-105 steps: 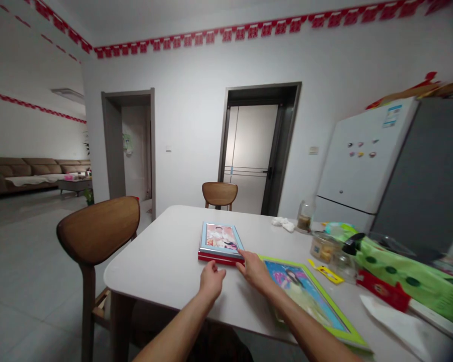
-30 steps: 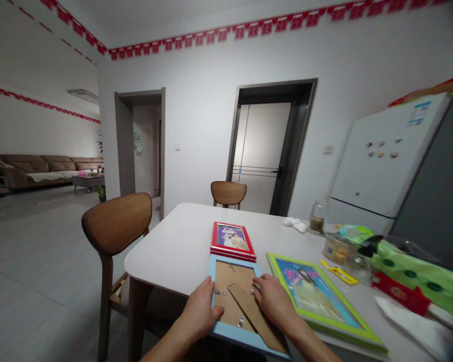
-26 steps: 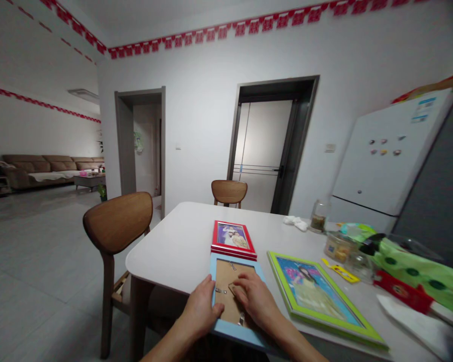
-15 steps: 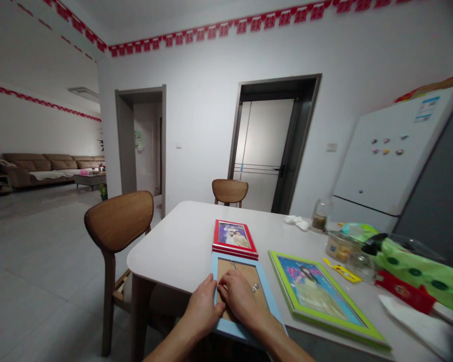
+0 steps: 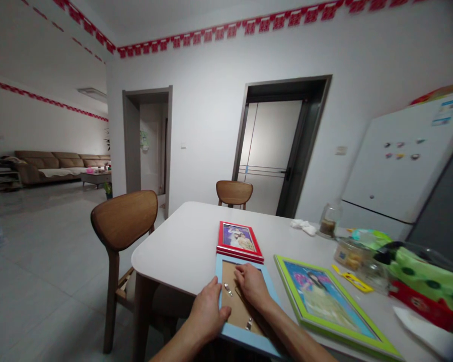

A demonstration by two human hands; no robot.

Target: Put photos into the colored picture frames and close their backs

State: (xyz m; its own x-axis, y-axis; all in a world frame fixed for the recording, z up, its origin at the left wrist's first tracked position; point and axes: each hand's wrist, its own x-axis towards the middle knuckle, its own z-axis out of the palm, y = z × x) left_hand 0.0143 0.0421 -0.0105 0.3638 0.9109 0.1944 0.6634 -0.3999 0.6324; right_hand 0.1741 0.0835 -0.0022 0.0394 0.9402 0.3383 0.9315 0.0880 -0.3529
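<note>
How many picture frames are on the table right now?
3: red frame farthest, face-down blue frame nearest, green frame to its right. Another may hide under the red one.

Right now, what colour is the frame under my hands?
The picture frame is light blue, with a brown backing board; the head view shows it best.

The left hand [image 5: 207,312] and right hand [image 5: 252,286] rest palm down near each other, the right farther forward, bare forearms [image 5: 287,334] angling inward.
</note>
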